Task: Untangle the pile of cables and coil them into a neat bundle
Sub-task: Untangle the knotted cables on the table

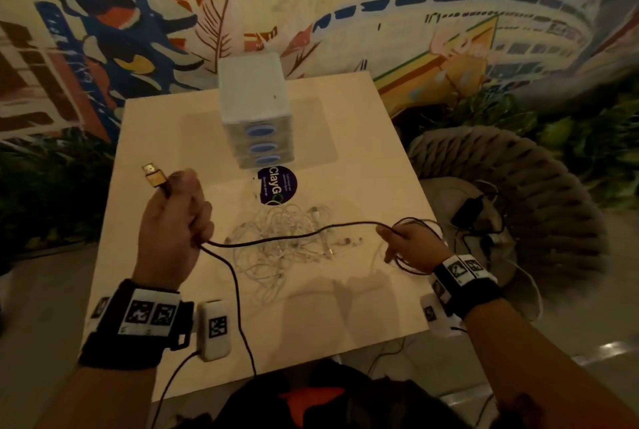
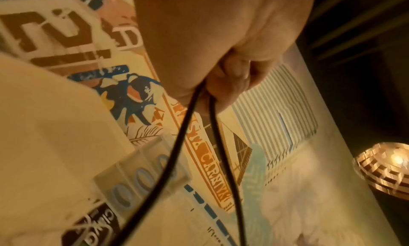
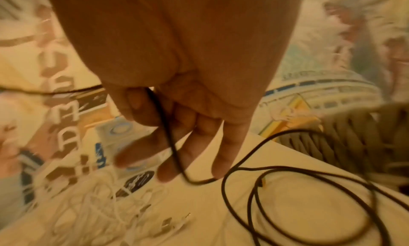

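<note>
A black cable (image 1: 294,238) stretches in the air between my two hands above the pale table (image 1: 345,307). My left hand (image 1: 173,218) grips it in a fist, with the gold USB plug (image 1: 155,175) sticking up out of the fist. From that fist (image 2: 221,61) two black strands (image 2: 177,145) hang down. My right hand (image 1: 406,240) pinches the cable (image 3: 168,136) between thumb (image 3: 137,108) and forefinger, the other fingers straight. Loose black loops (image 3: 309,206) lie under the right hand. A tangled pile of white cables (image 1: 276,245) sits on the table between the hands.
A white drawer box with blue oval handles (image 1: 256,110) stands at the table's back, a round dark sticker (image 1: 276,185) in front of it. A woven chair (image 1: 539,193) at the right holds a dark charger with cords (image 1: 472,211). A patterned lamp (image 2: 385,167) glows nearby.
</note>
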A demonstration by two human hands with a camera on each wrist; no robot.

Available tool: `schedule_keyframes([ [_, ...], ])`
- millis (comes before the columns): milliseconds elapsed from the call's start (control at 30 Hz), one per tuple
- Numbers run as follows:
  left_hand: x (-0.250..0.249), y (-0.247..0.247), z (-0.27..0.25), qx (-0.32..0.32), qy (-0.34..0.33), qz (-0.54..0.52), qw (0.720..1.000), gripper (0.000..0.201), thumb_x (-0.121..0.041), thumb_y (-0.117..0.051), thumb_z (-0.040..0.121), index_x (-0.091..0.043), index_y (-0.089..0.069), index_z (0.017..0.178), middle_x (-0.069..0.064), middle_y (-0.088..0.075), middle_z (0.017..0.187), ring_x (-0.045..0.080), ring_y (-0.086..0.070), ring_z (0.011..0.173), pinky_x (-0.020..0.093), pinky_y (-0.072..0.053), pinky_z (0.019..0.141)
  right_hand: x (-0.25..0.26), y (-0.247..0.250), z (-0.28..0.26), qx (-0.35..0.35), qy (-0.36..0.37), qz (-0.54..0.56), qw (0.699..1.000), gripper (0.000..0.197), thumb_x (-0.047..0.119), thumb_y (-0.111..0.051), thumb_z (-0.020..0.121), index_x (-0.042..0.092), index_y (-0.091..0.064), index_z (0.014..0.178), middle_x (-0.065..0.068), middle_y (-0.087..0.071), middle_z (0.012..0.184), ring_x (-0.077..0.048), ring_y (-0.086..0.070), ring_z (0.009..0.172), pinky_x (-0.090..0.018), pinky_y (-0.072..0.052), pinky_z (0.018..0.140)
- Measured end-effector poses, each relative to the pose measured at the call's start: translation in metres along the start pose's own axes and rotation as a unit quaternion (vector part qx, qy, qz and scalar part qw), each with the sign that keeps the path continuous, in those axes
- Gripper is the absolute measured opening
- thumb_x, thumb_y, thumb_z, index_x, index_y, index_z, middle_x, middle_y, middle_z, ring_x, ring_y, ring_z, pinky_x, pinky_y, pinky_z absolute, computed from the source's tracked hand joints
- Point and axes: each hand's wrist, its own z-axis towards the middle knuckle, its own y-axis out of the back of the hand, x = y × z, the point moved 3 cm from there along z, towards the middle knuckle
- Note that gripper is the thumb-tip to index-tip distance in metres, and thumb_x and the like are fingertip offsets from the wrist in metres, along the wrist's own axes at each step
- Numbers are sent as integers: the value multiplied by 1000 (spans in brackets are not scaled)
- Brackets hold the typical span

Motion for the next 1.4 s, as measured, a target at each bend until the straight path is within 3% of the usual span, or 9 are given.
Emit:
schedule_keyframes([
  [200, 15, -48, -17, 58, -163, 441, 881, 36, -41, -66, 94, -24, -46, 68, -11, -48, 59, 7, -45, 55, 19, -36, 57, 57, 4, -13, -7, 55, -72, 996, 44, 47, -46, 104, 25, -45, 66, 2, -50, 63, -12, -48, 59, -34, -30, 56],
  [300, 27, -78, -27, 120, -187, 493, 841, 7, -37, -64, 97, -36, -67, 104, -18, -70, 97, -4, -62, 84, 10, -45, 71, 104, -1, -22, 49, 139, -118, 982, 28, 41, -56, 98, 29, -42, 77, 6, -50, 70, -14, -47, 63, -34, -30, 58],
  [400, 42, -97, -39, 214, -176, 500, 820, 39, -33, -54, 96, -42, -56, 134, -20, -66, 120, -9, -57, 94, 2, -40, 75, 138, -7, -33, 88, 232, -141, 958, 14, 27, -62, 94, 15, -63, 101, -2, -65, 89, -16, -52, 75, -25, -36, 62],
  [600, 54, -84, -34, 186, -172, 578, 775, 21, -45, -41, 98, -30, -55, 92, -7, -58, 70, 13, -52, 61, 33, -35, 53, 125, -4, -30, 55, 224, -81, 970, 14, 27, -67, 89, 23, -57, 80, 6, -57, 69, -11, -52, 63, -27, -38, 59],
  [733, 40, -51, -21, 58, -178, 514, 837, 36, -46, -44, 102, -21, -51, 78, -3, -46, 53, 10, -45, 50, 32, -34, 47, 77, 4, -17, -19, 172, -61, 983, 34, 31, -69, 89, 33, -41, 69, 6, -50, 61, -5, -47, 59, -31, -36, 58],
  [867, 24, -12, -8, -81, -194, 518, 829, 38, -41, -44, 106, -20, -48, 75, -3, -41, 53, 15, -41, 48, 35, -27, 48, 18, 11, -6, -50, 75, -94, 992, 21, 41, -61, 87, 44, -45, 74, 5, -58, 69, -20, -56, 67, -39, -49, 64],
  [1033, 16, 26, 1, -177, -163, 495, 835, 47, -42, -41, 108, -12, -45, 72, 0, -40, 57, 20, -39, 52, 36, -22, 50, -22, 27, -5, -87, -2, 6, 996, 35, 38, -65, 97, 21, -44, 74, 0, -57, 64, -18, -63, 63, -35, -44, 61],
  [1233, 19, -8, -6, -122, -188, 518, 825, 24, -31, -50, 106, -17, -52, 86, -10, -39, 60, 14, -38, 52, 32, -23, 50, 23, 28, -7, -62, 63, 18, 996, 39, 40, -62, 98, 23, -40, 70, 3, -46, 60, -15, -44, 57, -36, -36, 59],
  [1400, 32, -68, -18, 94, -163, 525, 830, 13, -43, -45, 103, -33, -53, 99, -6, -52, 57, 5, -48, 50, 29, -32, 48, 101, 19, -21, 1, 143, -2, 990, 37, 41, -58, 100, 25, -42, 70, 5, -45, 60, -8, -42, 55, -33, -35, 59],
])
